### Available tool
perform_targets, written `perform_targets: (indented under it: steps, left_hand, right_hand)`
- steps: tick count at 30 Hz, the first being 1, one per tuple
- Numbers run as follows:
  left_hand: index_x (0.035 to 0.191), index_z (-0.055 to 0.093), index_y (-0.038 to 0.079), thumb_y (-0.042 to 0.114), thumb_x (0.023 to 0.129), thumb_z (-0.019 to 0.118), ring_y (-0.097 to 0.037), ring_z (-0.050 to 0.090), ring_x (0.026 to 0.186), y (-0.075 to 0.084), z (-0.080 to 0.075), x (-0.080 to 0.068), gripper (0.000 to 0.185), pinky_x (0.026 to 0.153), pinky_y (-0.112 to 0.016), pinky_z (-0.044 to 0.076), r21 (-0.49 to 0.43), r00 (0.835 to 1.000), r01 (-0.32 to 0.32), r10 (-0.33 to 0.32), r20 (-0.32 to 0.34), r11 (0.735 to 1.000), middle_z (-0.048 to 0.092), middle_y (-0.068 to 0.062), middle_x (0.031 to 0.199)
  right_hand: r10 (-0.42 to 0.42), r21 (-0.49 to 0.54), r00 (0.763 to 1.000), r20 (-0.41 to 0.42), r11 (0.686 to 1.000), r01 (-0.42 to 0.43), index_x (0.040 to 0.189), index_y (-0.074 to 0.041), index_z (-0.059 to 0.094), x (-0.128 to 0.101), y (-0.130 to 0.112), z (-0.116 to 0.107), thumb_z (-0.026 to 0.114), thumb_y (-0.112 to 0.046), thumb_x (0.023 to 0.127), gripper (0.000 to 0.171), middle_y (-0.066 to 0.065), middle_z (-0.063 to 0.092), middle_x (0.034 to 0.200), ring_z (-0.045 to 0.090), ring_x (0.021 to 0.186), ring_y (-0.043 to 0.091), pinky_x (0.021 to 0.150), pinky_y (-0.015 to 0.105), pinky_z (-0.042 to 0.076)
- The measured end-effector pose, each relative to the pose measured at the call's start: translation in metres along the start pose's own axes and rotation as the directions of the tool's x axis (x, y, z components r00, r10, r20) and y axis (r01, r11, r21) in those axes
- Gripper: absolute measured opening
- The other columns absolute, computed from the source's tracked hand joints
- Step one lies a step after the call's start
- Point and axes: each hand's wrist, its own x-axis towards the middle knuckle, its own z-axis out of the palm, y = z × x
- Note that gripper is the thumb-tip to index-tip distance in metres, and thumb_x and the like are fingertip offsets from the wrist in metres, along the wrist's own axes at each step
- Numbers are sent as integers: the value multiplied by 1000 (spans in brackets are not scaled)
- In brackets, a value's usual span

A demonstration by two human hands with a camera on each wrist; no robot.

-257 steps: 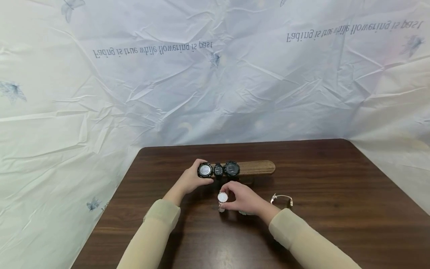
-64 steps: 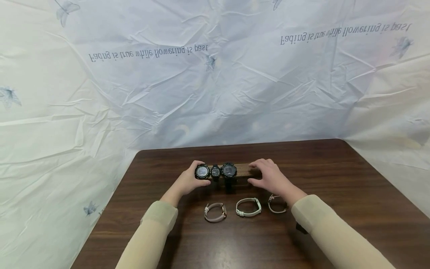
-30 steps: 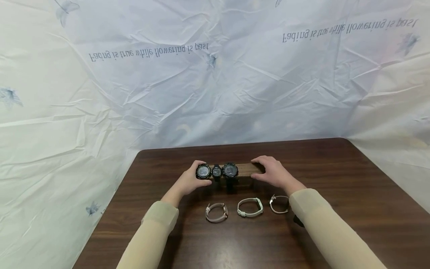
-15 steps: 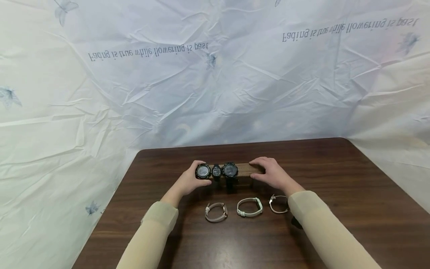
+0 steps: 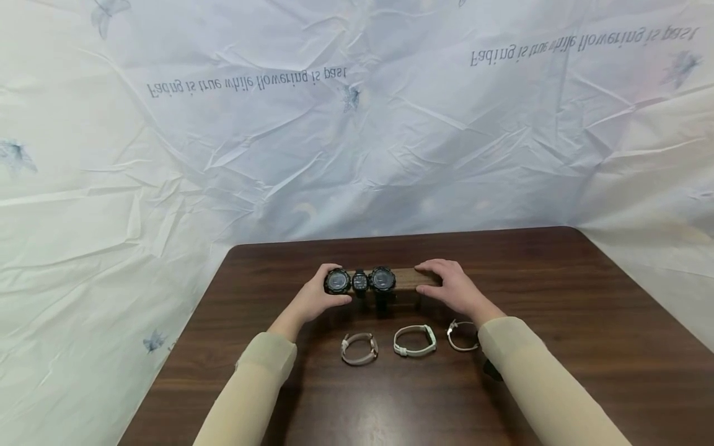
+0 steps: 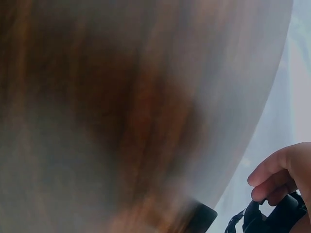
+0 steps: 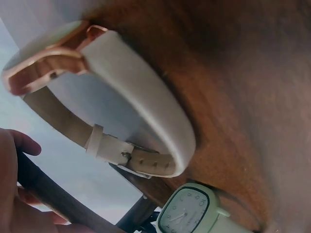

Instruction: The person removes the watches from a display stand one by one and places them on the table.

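Gripping both ends, the hands bracket the wooden watch stand (image 5: 409, 279) at the middle of the table (image 5: 558, 322). Head view: the left hand (image 5: 315, 297) curls its fingers round the left end beside three black watches (image 5: 361, 281); the right hand (image 5: 454, 288) lays curled fingers over the bare right end. Three pale watches (image 5: 414, 341) lie just in front, apart from the stand. Judged rigid and light but top-heavy; hold level by both ends.

Left wrist view: curled fingers (image 6: 277, 170) press against a black watch (image 6: 277, 218); the rest is blurred.

Right wrist view: fingers (image 7: 14, 194) wrap the dark bar (image 7: 53, 194); a cream strap watch (image 7: 136, 107) and a mint-cased watch (image 7: 187, 211) lie on the table nearby.
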Motion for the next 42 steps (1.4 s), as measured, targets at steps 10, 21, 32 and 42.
perform_targets:
  steps: [10, 21, 32, 42]
  left_hand:
    - [121, 36, 36, 44, 64, 73, -19, 46, 101, -1, 6, -1, 68, 79, -42, 39, -6, 998, -11, 10, -63, 1000, 38, -1, 119]
    - [123, 39, 28, 43, 64, 73, -16, 44, 105, -3, 3, 3, 70, 81, -41, 39, -3, 995, -70, 69, -74, 998, 35, 4, 126]
    - [125, 37, 27, 38, 65, 74, -16, 48, 101, -1, 3, 1, 72, 79, -41, 40, -60, 997, -49, 45, -62, 997, 41, 3, 118]
    - [122, 36, 31, 39, 64, 75, -17, 46, 104, 0, 7, 1, 70, 81, -41, 39, -105, 998, -35, 30, -55, 994, 39, 2, 119]
  right_hand:
    - [-17, -5, 1000, -26, 1000, 17, 120, -21, 50, -1, 3, 4, 57, -47, 78, 50, 1, 43, 125, 29, 119, 27, 94, 47, 23]
    - [-1, 12, 1000, -6, 1000, 2, 121, -24, 49, 3, 6, 3, 56, -51, 77, 52, -2, 42, 126, 28, 120, 25, 93, 46, 25]
    - [-4, -1, 1000, -15, 1000, 4, 121, -24, 50, 2, 3, 2, 57, -48, 77, 50, -2, 42, 125, 29, 118, 25, 92, 46, 26]
    - [4, 3, 1000, -13, 1000, -4, 122, -24, 49, 0, 5, 2, 57, -47, 78, 50, -2, 42, 126, 27, 119, 26, 92, 46, 26]
